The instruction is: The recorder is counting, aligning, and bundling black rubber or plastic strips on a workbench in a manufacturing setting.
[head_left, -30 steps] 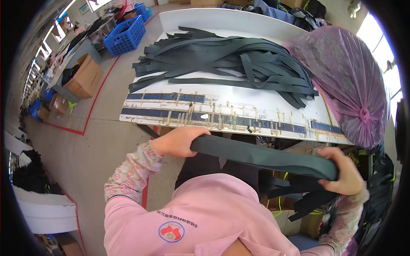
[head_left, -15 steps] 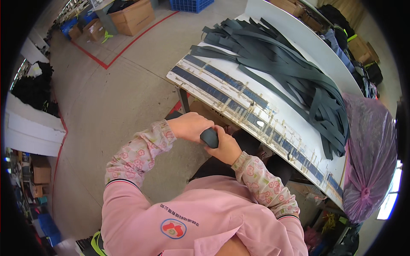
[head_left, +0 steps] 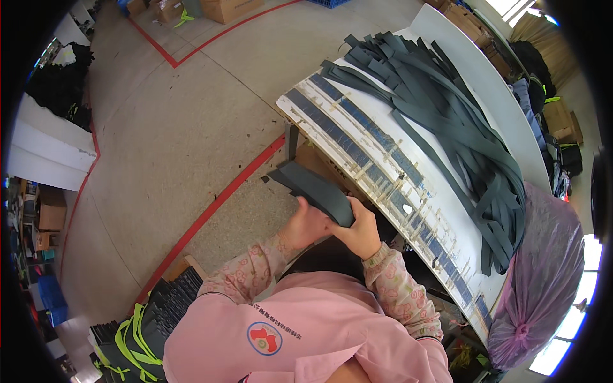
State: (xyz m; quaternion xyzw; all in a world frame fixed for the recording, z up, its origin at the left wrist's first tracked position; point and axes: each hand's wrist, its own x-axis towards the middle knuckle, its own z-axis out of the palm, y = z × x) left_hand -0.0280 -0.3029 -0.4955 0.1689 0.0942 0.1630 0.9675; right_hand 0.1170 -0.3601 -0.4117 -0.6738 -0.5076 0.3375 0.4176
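Observation:
A folded bundle of dark grey-green strap strips (head_left: 314, 190) is held in front of my body, its loose ends pointing up and left. My right hand (head_left: 361, 231) is closed around its near end, thumb on top. My left hand (head_left: 302, 225) lies at the bundle's near left side, thumb raised and fingers stretched toward my right hand. Its fingertips are partly hidden at the bundle's lower edge. To the right, many similar loose strips (head_left: 440, 115) lie in a long tangled heap on a worn white table (head_left: 383, 137).
A purple plastic sack (head_left: 543, 274) hangs by the table's near right end. Stacked dark pieces tied with neon-yellow bands (head_left: 137, 335) stand at lower left. A red line (head_left: 214, 207) crosses the floor. Cardboard boxes (head_left: 223, 7) stand at the far side.
My left hand has loosened from around the bundle and moved down toward my body. More of the bundle now shows, still in my right hand. The view has shifted, revealing the banded stack.

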